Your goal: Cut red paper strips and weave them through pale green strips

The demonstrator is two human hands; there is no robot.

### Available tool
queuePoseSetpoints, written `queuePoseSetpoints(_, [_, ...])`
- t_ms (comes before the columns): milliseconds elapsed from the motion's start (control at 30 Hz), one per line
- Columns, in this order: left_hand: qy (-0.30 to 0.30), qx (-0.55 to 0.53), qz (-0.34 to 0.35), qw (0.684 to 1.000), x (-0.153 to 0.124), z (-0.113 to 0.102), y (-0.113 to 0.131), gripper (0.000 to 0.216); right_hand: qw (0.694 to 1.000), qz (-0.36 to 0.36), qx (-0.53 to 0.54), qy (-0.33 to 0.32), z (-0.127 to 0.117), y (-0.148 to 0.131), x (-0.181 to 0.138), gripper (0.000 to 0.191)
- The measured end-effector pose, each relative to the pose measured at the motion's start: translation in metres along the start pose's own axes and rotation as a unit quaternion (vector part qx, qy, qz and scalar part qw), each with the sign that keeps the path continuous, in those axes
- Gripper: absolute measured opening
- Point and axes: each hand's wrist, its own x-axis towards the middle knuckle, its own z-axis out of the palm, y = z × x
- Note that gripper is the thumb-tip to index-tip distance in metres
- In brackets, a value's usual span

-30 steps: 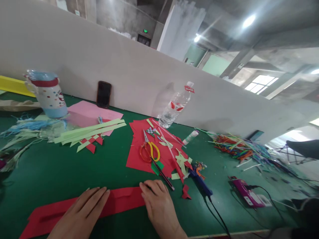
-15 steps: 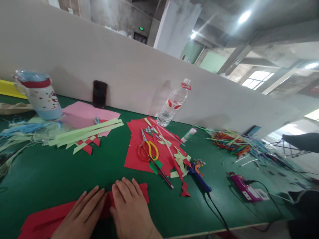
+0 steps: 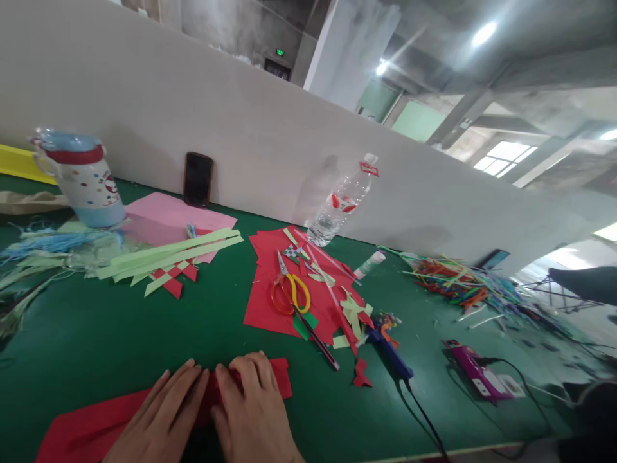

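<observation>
A folded strip of red paper (image 3: 101, 411) lies slantwise along the near side of the green table. My left hand (image 3: 161, 408) rests flat over its middle, fingers stretched out and side by side. Just to the right, my right hand (image 3: 255, 405) presses on the strip near its right end, its fingers somewhat bent and the thumb tucked inward. The two index fingers almost meet. Beyond them lie red paper sheets (image 3: 263, 302) bearing scissors (image 3: 290, 289) with red and yellow handles, and a pen (image 3: 315, 337).
A blue glue gun (image 3: 390, 354) and a purple box (image 3: 477, 373) with a cable are at right. Behind stand a water bottle (image 3: 340, 206), a glue stick (image 3: 370, 263), a phone (image 3: 197, 179) and a patterned flask (image 3: 89, 183). Pale green strips (image 3: 168, 254) lie left; coloured stems (image 3: 448, 280) lie right.
My right hand's fingers have bent more and drawn back slightly on the red paper. My left hand stays nearly in place. The whole view has shifted slightly.
</observation>
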Motion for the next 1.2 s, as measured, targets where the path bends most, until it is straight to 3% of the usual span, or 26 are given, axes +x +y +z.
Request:
queuePoseSetpoints(367, [-0.011, 0.017, 0.015, 1.000, 0.001, 0.002, -0.002, 0.084, 0.999, -0.008, -0.033, 0.010, -0.003, 0.009, -0.008, 0.046])
queuePoseSetpoints(733, [-0.041, -0.019, 0.010, 0.999, -0.010, 0.004, -0.004, 0.083, 0.989, 0.111, -0.073, 0.058, -0.027, 0.051, -0.045, 0.034])
queuePoseSetpoints(933, [-0.046, -0.035, 0.002, 0.998, -0.012, 0.004, -0.005, 0.084, 0.993, 0.082, -0.053, 0.064, -0.033, 0.056, -0.045, 0.043])
queuePoseSetpoints(1067, [-0.047, -0.033, 0.014, 0.998, -0.017, 0.006, -0.012, 0.061, 0.997, 0.045, -0.038, 0.045, -0.038, 0.057, -0.039, 0.050])
queuePoseSetpoints(1200, [-0.073, -0.033, 0.017, 0.997, -0.036, 0.000, -0.034, 0.049, 0.999, 0.018, -0.032, 0.018, -0.036, 0.060, -0.035, 0.049])
